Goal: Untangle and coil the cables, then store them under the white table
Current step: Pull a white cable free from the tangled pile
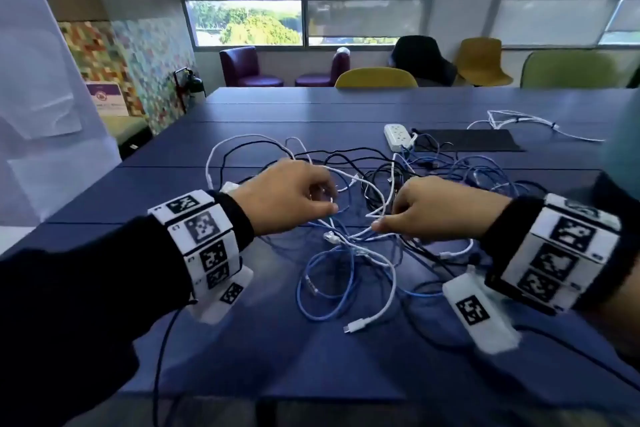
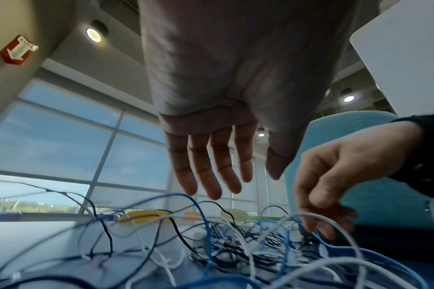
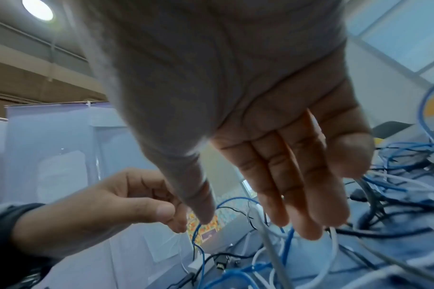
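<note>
Tangled heap of thin blue, white and black cables (image 1: 363,218), spread on the dark blue tabletop (image 1: 277,340), between and beneath both hands. Left hand (image 1: 287,198) poised over the heap's left side. Looks straight-fingered and empty from its own wrist view, yet thumb seemingly against forefinger from the opposite wrist view, so grip impossible to call. Right hand (image 1: 440,208) straight-fingered, thumb apart, fingertips touching strands, straddling a white strand without clamping it.

Likely trouble:
- Tugging one strand sideways and tightening the knot at the middle instead of loosening it.
- Dragging the white oblong power strip (image 1: 398,137), apparently joined to the heap, across the top.
- Snagging the loose white plug end (image 1: 355,326) in a blue loop.
- Sweeping near strands off the front edge with a sleeve.

Counted: two hands; one power strip; one flat black rectangular mat (image 1: 467,139); one separate white cable (image 1: 519,121) at far right, apart from the heap. Within the heap: three colours at least, number of strands impossible to fix. White table for storage: nowhere recognisable.
</note>
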A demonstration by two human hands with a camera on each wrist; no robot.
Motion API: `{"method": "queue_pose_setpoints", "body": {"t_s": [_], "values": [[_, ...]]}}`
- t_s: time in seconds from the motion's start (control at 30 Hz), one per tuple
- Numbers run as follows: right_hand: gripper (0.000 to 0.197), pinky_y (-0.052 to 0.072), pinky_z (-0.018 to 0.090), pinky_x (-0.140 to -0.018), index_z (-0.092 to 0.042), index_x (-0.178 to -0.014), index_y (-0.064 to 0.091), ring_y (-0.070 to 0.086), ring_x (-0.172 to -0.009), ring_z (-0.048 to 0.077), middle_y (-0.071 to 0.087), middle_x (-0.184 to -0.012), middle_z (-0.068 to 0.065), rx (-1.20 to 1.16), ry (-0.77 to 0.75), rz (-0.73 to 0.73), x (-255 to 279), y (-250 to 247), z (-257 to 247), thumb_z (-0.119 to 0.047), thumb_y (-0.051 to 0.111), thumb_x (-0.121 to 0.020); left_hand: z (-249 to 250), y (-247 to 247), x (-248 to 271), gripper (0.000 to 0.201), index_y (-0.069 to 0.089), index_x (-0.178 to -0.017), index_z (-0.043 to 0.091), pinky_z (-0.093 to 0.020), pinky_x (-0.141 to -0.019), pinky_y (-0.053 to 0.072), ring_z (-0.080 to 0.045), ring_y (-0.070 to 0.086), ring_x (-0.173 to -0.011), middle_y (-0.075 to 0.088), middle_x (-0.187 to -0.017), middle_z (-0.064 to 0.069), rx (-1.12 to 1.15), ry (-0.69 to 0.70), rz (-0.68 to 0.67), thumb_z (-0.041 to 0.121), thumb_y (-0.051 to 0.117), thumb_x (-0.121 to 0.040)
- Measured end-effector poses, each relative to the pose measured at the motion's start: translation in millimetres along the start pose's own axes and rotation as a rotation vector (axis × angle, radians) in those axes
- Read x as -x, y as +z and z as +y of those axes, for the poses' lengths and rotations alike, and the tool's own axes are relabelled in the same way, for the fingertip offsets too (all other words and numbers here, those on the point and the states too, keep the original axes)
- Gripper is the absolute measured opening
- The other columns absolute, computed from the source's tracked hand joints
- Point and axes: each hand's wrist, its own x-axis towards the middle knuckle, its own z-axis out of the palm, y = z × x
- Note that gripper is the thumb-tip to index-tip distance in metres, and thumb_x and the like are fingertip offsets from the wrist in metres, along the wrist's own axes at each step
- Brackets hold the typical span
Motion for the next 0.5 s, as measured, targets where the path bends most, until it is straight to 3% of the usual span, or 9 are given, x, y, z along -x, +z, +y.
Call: {"method": "queue_pose_setpoints", "body": {"t_s": [0.17,0.27,0.33,0.4,0.5], "values": [[0.033,0.045,0.021,-0.051,-0.003,-0.076,0.072,0.055,-0.047,0.012,0.069,-0.063,0.005,-0.152,0.017,0.014,-5,14,-4,-0.028,0.058,-0.093,19,28,14,0.036,0.069,-0.1,0.026,-0.032,-0.074,0.051,-0.008,0.061,-0.075,0.065,-0.079,0.01,0.016,0.037,-0.157,0.053,0.073,-0.076],[0.031,0.053,0.028,-0.058,0.004,-0.083,0.068,0.066,-0.059,0.023,0.073,-0.073,0.013,-0.308,0.038,0.095,-7,6,-4,-0.018,0.051,-0.097,28,42,15,0.045,0.065,-0.106,0.026,-0.032,-0.078,0.049,-0.014,0.059,-0.084,0.065,-0.093,0.007,-0.102,0.091,-0.214,0.06,0.068,-0.077],[0.027,0.051,0.025,-0.048,0.005,-0.085,0.064,0.063,-0.053,0.024,0.069,-0.067,0.015,-0.475,0.047,0.154,-8,-6,-4,-0.01,0.047,-0.099,30,47,11,0.042,0.064,-0.104,0.021,-0.032,-0.079,0.048,-0.017,0.059,-0.088,0.063,-0.095,0.005,-0.111,0.078,-0.136,0.056,0.066,-0.082],[0.021,0.049,0.026,-0.045,0.001,-0.088,0.058,0.059,-0.048,0.023,0.06,-0.06,0.014,-0.648,0.041,0.215,-6,-22,-6,-0.007,0.043,-0.101,28,44,1,0.037,0.061,-0.104,0.016,-0.033,-0.078,0.047,-0.017,0.057,-0.086,0.061,-0.096,0.004,0.004,0.016,0.013,0.048,0.067,-0.085],[0.021,0.055,0.036,-0.054,-0.003,-0.088,0.056,0.05,-0.045,0.02,0.046,-0.06,0.011,-0.83,0.007,0.277,-3,-46,-9,-0.01,0.042,-0.103,27,30,-22,0.039,0.055,-0.118,0.015,-0.014,-0.072,0.039,-0.011,0.054,-0.089,0.06,-0.111,0.002,0.212,-0.05,0.247,0.032,0.07,-0.086]]}}
